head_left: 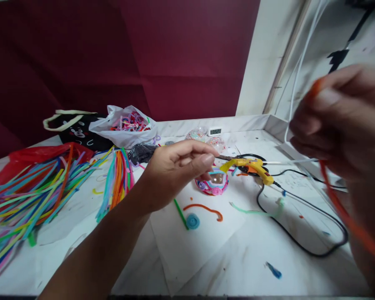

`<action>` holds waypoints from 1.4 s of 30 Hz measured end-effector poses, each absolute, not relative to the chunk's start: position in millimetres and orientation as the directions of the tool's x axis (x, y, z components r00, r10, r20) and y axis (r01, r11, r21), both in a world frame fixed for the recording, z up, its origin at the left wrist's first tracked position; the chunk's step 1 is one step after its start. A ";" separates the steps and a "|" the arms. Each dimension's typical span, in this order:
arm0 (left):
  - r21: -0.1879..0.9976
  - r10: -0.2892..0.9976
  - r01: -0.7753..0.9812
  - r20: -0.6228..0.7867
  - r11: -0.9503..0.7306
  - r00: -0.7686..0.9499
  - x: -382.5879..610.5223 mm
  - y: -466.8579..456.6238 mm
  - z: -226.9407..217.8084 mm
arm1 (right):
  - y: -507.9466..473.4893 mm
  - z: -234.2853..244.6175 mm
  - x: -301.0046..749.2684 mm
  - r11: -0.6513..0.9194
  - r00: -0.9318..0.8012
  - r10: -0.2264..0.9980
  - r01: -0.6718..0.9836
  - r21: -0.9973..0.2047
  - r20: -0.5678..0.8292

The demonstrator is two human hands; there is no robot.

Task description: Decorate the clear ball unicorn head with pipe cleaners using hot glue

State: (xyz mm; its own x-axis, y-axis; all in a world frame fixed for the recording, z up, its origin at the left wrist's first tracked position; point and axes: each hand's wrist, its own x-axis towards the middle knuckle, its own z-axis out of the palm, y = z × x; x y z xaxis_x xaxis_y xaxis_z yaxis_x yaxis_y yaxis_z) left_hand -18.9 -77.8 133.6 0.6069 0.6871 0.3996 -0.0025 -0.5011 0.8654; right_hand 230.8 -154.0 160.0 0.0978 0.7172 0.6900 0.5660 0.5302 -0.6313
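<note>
My right hand [337, 116], raised and blurred at the right, pinches an orange pipe cleaner [333, 193] whose long end hangs down past the wrist. Above the middle of the table is my left hand [186, 168], thumb and forefinger brought together; what they hold, if anything, cannot be made out. Partly hidden behind its fingertips is a round pink and blue pipe-cleaner piece [217, 189]. A yellow glue gun [253, 166] lies just right of them. On white paper [181, 258] below rest a blue coil [193, 221], a green stem [180, 213] and a curved orange piece [203, 206].
Loose coloured pipe cleaners [28, 200] and a sorted bundle [117, 179] lie at the left. Behind them stand a filled white bag [128, 135] and a black bag [78, 129]. A black cord [300, 246] loops at the right. A small digital display [215, 131] is at the back.
</note>
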 end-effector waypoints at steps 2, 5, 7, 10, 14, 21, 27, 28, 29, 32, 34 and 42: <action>0.884 0.728 0.030 0.364 -0.466 0.581 -17.5 -69.3 124.7 | -146.8 147.1 228.8 0.478 -0.062 0.813 0.638 -0.604 0.579; 0.892 0.787 0.127 0.308 -0.435 0.535 -13.4 -55.8 105.5 | -131.4 116.6 222.7 0.507 -0.279 0.831 0.735 -0.451 0.480; 0.855 0.815 0.222 0.321 -0.468 0.482 -11.2 -46.8 90.9 | -121.2 96.5 219.6 0.540 -0.344 0.822 0.726 -0.426 0.454; 0.785 0.797 0.284 0.395 -0.551 0.457 -8.9 -35.7 71.0 | -110.8 76.0 216.4 0.541 -0.334 0.818 0.724 -0.429 0.468; 0.700 0.768 0.348 0.464 -0.623 0.442 -4.6 -28.0 56.1 | -106.1 65.5 211.9 0.517 -0.271 0.822 0.724 -0.457 0.501; 0.703 0.761 0.339 0.451 -0.625 0.465 -0.2 -23.3 50.5 | -104.4 59.0 205.4 0.453 -0.175 0.837 0.755 -0.475 0.519; 0.716 0.774 0.348 0.424 -0.605 0.471 -1.0 -21.2 47.8 | -103.0 57.1 200.5 0.462 -0.163 0.815 0.762 -0.454 0.556; 0.716 0.774 0.351 0.421 -0.603 0.472 -0.9 -21.3 47.7 | -103.0 57.0 199.6 0.461 -0.162 0.813 0.766 -0.448 0.559; 0.716 0.775 0.353 0.420 -0.603 0.472 -0.7 -21.5 47.6 | -103.0 56.8 198.7 0.460 -0.162 0.811 0.771 -0.441 0.562; 0.712 0.776 0.360 0.418 -0.603 0.471 -0.2 -21.9 47.0 | -103.0 56.3 196.6 0.457 -0.167 0.807 0.784 -0.420 0.566; 0.709 0.777 0.366 0.418 -0.603 0.471 -0.1 -21.8 46.5 | -103.4 56.1 196.0 0.454 -0.169 0.805 0.793 -0.407 0.568; 0.700 0.780 0.383 0.417 -0.603 0.466 0.2 -21.3 45.9 | -106.6 58.4 198.3 0.451 -0.170 0.790 0.812 -0.371 0.589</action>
